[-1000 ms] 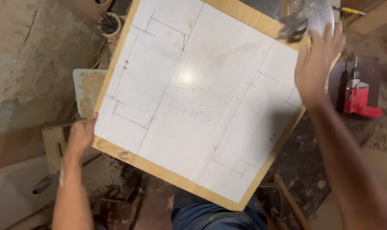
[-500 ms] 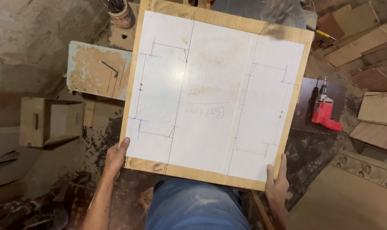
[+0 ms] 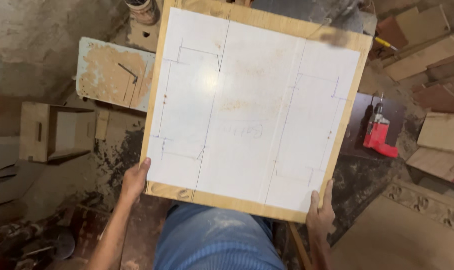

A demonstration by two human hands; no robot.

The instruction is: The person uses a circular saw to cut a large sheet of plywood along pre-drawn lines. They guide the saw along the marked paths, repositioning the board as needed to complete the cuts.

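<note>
Square plywood board (image 3: 254, 112) faced with white sheet, pencilled with straight lines and notched outlines, held flat over blue-trousered lap (image 3: 217, 240). Left hand (image 3: 134, 180) gripping board's corner at 7 o'clock, thumb on top. Right hand (image 3: 321, 215) gripping corner at 5 o'clock, fingers up the edge. Red power drill (image 3: 378, 135) lying at 3 o'clock on dark surface. Worn pale-blue panel (image 3: 112, 75) at 10 o'clock; small open wooden box (image 3: 54, 132) at 9 o'clock. Stacked wooden offcuts (image 3: 427, 60) at 2 o'clock.
</note>
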